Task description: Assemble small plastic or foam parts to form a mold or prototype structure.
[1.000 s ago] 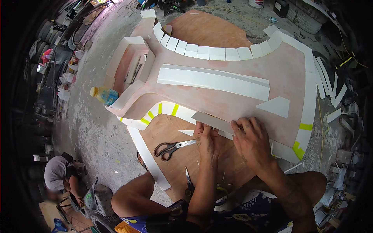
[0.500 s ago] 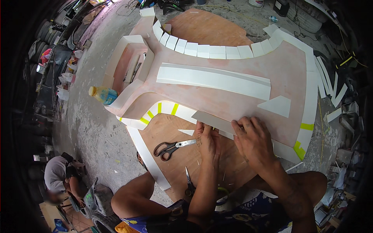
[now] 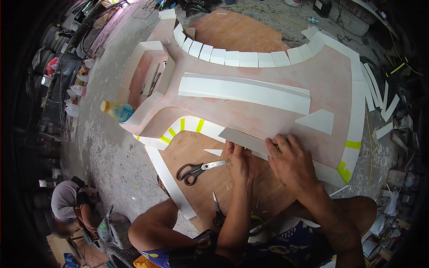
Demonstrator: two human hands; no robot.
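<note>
nearest, a pair of small scissors (image 3: 217,213) lies on the plywood board (image 3: 263,192) beside the left forearm. a larger pair, the big scissors (image 3: 190,174), points its blades at the left hand (image 3: 240,164), so that hand has little room to its left. the left hand is turned partly palm up, fingers curled nearly closed, their tips apparently pinching the grey strip (image 3: 245,139) from below. the right hand (image 3: 292,163) is half open, its bent fingers over the strip's other end (whether it grips or merely presses, i cannot tell). the strip slants along the near edge of the pinkish panel (image 3: 272,118); one hand beneath and one above probably keep it steady against that edge.

left of it, yellow tape (image 3: 199,125) crosses the white edging, likely pinning it to the curve. the panel's surface beyond gives the hands some space, up to a white triangle (image 3: 318,121) and a long white piece (image 3: 243,93). a bottle (image 3: 118,110) stands by the left rim; white tabs (image 3: 232,58) line the far curve.
</note>
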